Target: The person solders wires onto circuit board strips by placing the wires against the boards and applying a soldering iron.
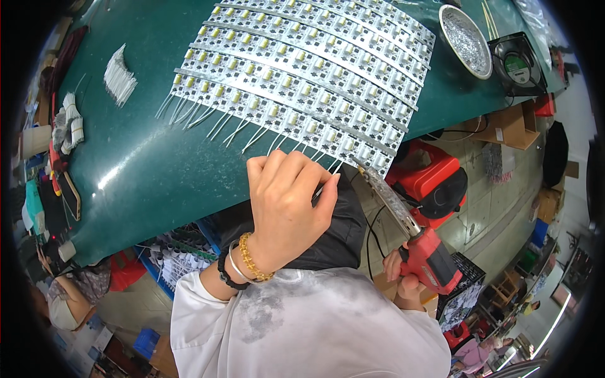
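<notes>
A large panel of small white circuit boards lies on the green table, each board bearing yellowish-white parts. Thin white wires stick out along its near edge. My left hand is closed at that edge, thumb and finger pinching a white wire against the panel's near right part. A red soldering gun is in my right hand, its long metal barrel slanting up to the left. The gun's tip meets the panel's edge just right of my left fingertips.
Loose white wires lie in a bundle at the left of the green table. A metal bowl of silvery bits and a black fan stand at the far right. Below the edge are a red-and-black case and a blue crate.
</notes>
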`<state>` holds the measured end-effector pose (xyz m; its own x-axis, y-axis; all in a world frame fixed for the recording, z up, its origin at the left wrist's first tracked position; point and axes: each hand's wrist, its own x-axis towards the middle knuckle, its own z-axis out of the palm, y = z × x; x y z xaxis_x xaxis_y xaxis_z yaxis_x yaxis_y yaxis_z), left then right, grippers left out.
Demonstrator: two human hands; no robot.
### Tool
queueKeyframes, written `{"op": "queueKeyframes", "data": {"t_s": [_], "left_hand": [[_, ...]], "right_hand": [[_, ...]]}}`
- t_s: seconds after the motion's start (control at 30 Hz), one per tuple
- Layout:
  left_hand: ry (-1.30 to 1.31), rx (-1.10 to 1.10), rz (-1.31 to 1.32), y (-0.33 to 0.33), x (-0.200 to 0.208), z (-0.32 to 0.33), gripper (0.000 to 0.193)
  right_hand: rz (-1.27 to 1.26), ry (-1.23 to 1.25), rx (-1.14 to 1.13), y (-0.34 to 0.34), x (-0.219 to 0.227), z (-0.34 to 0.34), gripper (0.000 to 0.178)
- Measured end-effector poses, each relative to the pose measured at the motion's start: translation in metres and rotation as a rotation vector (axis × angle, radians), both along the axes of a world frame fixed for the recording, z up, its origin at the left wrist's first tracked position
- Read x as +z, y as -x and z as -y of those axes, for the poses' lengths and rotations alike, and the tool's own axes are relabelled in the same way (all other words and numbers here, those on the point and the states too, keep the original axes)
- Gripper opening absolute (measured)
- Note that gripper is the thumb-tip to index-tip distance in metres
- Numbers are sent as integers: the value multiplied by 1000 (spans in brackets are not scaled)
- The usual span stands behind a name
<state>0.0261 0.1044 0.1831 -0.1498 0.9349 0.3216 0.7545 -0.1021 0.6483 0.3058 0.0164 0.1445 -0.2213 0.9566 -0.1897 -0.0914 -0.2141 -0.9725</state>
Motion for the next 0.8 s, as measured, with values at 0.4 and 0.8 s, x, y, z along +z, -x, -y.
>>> {"op": "queueKeyframes", "data": {"t_s": [0.4, 0.8], "left_hand": [[39, -30, 205, 2, 15, 1, 14], [-37, -26, -12, -19, -7, -5, 15]], "right_hand": [[100, 37, 82, 7, 27, -12, 89], [64, 34, 168, -7, 22, -8, 93]]}}
